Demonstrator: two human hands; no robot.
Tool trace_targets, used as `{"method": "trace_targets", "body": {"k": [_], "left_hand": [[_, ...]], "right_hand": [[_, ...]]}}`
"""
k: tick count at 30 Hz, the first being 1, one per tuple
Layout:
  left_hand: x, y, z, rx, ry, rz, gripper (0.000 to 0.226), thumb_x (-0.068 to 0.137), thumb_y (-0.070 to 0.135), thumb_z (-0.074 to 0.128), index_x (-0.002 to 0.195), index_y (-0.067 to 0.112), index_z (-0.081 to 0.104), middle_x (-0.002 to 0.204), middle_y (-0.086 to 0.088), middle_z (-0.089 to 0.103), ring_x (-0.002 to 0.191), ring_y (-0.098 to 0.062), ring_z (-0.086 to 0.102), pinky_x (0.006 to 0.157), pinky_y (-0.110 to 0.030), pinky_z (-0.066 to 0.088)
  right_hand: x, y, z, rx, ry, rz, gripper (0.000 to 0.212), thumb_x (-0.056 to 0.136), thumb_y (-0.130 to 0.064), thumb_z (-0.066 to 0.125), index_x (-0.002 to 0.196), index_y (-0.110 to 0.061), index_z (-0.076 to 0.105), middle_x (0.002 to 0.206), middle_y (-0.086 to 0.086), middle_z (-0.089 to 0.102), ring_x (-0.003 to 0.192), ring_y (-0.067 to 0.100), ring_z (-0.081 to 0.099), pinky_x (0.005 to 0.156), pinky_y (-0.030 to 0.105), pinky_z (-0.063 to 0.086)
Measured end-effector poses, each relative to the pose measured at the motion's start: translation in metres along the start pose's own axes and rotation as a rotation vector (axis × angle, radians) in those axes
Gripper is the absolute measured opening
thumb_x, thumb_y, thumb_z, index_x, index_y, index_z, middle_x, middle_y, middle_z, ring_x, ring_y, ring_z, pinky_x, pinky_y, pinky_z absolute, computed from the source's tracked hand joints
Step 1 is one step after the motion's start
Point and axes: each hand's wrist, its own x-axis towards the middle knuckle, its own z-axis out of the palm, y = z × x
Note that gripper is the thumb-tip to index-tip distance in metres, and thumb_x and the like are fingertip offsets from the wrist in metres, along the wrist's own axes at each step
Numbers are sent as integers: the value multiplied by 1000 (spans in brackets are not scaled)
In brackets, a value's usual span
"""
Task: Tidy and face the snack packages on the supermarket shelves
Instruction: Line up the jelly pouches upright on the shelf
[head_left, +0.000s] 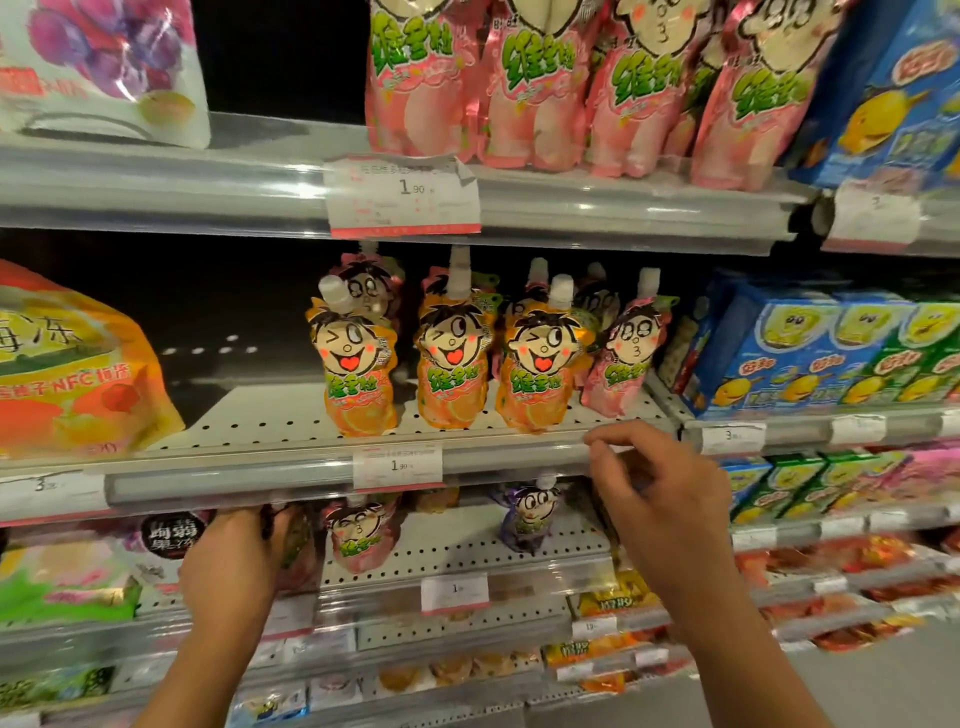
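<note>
Three orange spouted jelly pouches (452, 358) stand in a row at the front of the middle shelf (270, 415), with a pink pouch (621, 358) to their right and more pouches behind. My right hand (660, 499) hovers at that shelf's front rail, fingers loosely curled, holding nothing. My left hand (234, 561) reaches under the rail onto the lower shelf and grips a dark pouch (291, 540), mostly hidden by the hand. A pink pouch (358, 535) and a purple pouch (530, 514) stand on the same lower shelf.
Pink pouches (530, 83) crowd the top shelf. A big orange bag (67, 364) fills the middle shelf's left; blue and green boxes (810, 353) sit to the right. Price tags (397, 465) hang on the rails. More packets line the shelves below.
</note>
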Motion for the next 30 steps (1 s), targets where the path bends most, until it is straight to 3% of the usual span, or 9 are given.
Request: {"method": "trace_targets", "body": {"k": [5, 8, 11, 14, 16, 18, 20, 24, 30], "left_hand": [[-10, 2, -4, -12, -31, 32, 32, 85, 36, 79, 77, 10, 61, 74, -15, 61, 61, -38, 62, 49, -33, 42], [-19, 2, -12, -50, -6, 26, 36, 84, 34, 80, 103, 8, 62, 97, -20, 64, 78, -44, 66, 56, -41, 48], [-32, 1, -20, -96, 42, -10, 45, 80, 22, 84, 112, 6, 57, 106, -19, 59, 80, -44, 64, 55, -39, 44], [-46, 0, -26, -137, 87, 10, 60, 75, 12, 86, 126, 1, 55, 117, -21, 56, 93, -46, 62, 63, -47, 51], [-53, 1, -33, -180, 95, -20, 68, 78, 11, 84, 136, 1, 50, 125, -22, 53, 102, -46, 60, 72, -54, 53], [-60, 3, -38, -206, 116, -24, 69, 80, 10, 80, 141, 3, 48, 126, -21, 53, 102, -44, 60, 73, -53, 53], [-67, 4, -41, -200, 206, 78, 59, 85, 20, 71, 138, 3, 51, 121, -19, 54, 99, -41, 60, 70, -52, 54], [-77, 12, -50, -167, 328, 266, 56, 88, 34, 46, 130, 1, 61, 121, -16, 59, 108, -35, 55, 87, -52, 50], [-76, 30, -53, -155, 348, 417, 54, 90, 29, 48, 135, 1, 60, 140, -18, 55, 129, -40, 52, 108, -52, 40]], "right_hand": [[28, 6, -15, 19, 15, 30, 9, 97, -25, 66, 98, -33, 71, 76, -13, 71, 71, 8, 69, 57, 27, 53], [47, 0, -23, -39, 26, -11, 4, 96, -30, 66, 97, -32, 69, 74, -11, 69, 71, 6, 66, 57, 23, 49], [60, -9, -22, -37, 30, -25, 13, 94, -22, 69, 106, -26, 68, 72, -16, 66, 69, -8, 64, 58, 6, 43], [73, -16, -15, -46, 7, -48, 25, 94, -26, 68, 119, -23, 66, 91, -5, 71, 73, -5, 68, 64, 8, 47], [81, -19, -9, -95, 3, -110, 31, 94, -26, 68, 124, -21, 65, 106, -2, 69, 76, 1, 67, 70, 20, 54], [87, -23, -2, -98, 8, -155, 33, 94, -25, 68, 126, -17, 65, 112, 0, 67, 75, 2, 65, 74, 28, 54], [92, -26, 4, -92, 8, -148, 37, 95, -25, 67, 130, -16, 65, 117, 0, 67, 75, -8, 63, 75, 25, 50], [92, -25, 15, -75, -21, -102, 36, 94, -27, 68, 129, -17, 66, 78, -12, 65, 67, -7, 58, 84, 41, 55], [82, -21, 12, 56, -16, -50, 10, 94, -26, 70, 104, -26, 67, 78, -15, 66, 68, 5, 68, 67, 42, 61]]}}
